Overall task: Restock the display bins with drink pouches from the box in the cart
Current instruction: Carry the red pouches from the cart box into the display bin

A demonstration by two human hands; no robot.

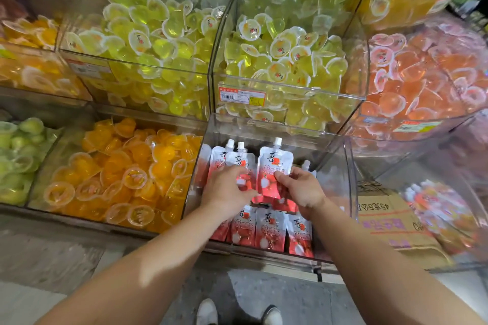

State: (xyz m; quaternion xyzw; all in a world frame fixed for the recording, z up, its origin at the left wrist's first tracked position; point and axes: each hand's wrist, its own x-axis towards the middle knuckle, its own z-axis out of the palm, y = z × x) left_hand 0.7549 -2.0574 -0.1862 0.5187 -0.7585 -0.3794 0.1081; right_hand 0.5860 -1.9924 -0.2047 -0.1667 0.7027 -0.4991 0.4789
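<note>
Head camera looks steeply down, close above bins.

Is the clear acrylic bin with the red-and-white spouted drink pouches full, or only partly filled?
Partly filled. The clear acrylic bin shows bare wall above the red-and-white spouted drink pouches, well below its rim.

The left hand covers the lower halves of the rear drink pouches, and the right hand hides the bottom corner of the pouch it pinches. Behind that hand only a white cap shows — its pouch is out of sight. The cardboard box is smeared by the clear bin wall, its print unreadable. The price labels are too small to read. Both shoes are cut off at the bottom edge — the far-right bin is a blur.
</note>
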